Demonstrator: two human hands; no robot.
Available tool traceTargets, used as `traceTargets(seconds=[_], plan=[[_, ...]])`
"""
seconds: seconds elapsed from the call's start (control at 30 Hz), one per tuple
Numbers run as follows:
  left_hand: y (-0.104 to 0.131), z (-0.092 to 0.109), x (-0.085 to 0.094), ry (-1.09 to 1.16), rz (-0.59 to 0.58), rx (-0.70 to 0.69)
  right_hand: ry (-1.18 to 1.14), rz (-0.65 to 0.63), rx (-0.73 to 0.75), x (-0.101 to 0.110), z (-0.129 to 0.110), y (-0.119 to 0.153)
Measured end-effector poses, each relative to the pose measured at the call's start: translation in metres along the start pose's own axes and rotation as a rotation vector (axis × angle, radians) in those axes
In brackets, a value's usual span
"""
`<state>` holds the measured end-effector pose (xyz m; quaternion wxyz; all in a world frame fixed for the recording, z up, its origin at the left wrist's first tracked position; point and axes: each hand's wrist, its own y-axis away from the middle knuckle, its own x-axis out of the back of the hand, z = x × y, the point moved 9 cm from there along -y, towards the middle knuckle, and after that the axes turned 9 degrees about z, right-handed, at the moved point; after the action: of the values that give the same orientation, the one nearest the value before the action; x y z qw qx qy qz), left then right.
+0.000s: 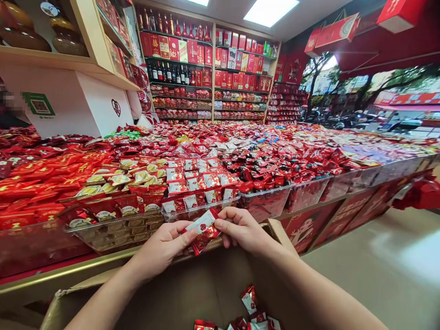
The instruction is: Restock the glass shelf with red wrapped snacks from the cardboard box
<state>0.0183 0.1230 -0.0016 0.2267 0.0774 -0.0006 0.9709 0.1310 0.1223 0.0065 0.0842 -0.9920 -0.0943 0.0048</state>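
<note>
Between my two hands, above a cardboard box, is a red and white candy packet. My left hand pinches its left end with the thumb on top. At the other end, my right hand grips the packet between thumb and fingers. Loose packets of the same look lie at the bottom of the open cardboard box. Just beyond my hands, a clear bin holds matching red and white packets in stacked rows.
Clear plastic bins of wrapped sweets run along the counter. Left of the matching packets are yellow and red packets. Shelves with bottles and red boxes stand behind. A white pillar rises at the left; floor shows at right.
</note>
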Motion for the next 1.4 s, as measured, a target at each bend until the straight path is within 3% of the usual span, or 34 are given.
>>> traceTargets(seconds=[0.3,0.43,0.5,0.6,0.67,0.73,0.87,0.97,1.2,1.4], plan=[[-0.006,0.001,0.007,-0.039,0.029,-0.073,-0.095,0.062,0.030,0.003,0.007,-0.002],[-0.005,-0.001,0.014,-0.021,0.084,-0.062,-0.103,0.158,0.056,0.012,-0.001,0.002],[-0.005,-0.004,0.018,0.036,0.116,-0.032,-0.084,0.228,0.109,0.024,-0.019,-0.003],[-0.005,-0.007,0.019,0.075,0.129,0.003,0.026,0.335,0.297,0.048,-0.065,-0.029],[-0.005,-0.009,0.018,0.060,0.122,0.014,0.146,0.371,0.396,0.059,-0.094,-0.061],[-0.005,-0.010,0.017,0.038,0.125,0.021,0.354,0.363,0.386,0.061,-0.107,-0.103],[-0.006,-0.013,0.017,0.007,0.135,0.017,0.744,0.291,0.268,0.047,-0.098,-0.175],[-0.007,-0.013,0.018,-0.023,0.133,-0.015,0.846,0.213,0.244,0.027,-0.083,-0.200],[-0.008,-0.015,0.018,-0.008,0.101,-0.038,1.056,0.052,0.224,-0.004,-0.061,-0.205],[-0.005,-0.013,0.017,-0.034,0.091,-0.063,1.134,0.057,0.263,-0.009,-0.061,-0.205]])
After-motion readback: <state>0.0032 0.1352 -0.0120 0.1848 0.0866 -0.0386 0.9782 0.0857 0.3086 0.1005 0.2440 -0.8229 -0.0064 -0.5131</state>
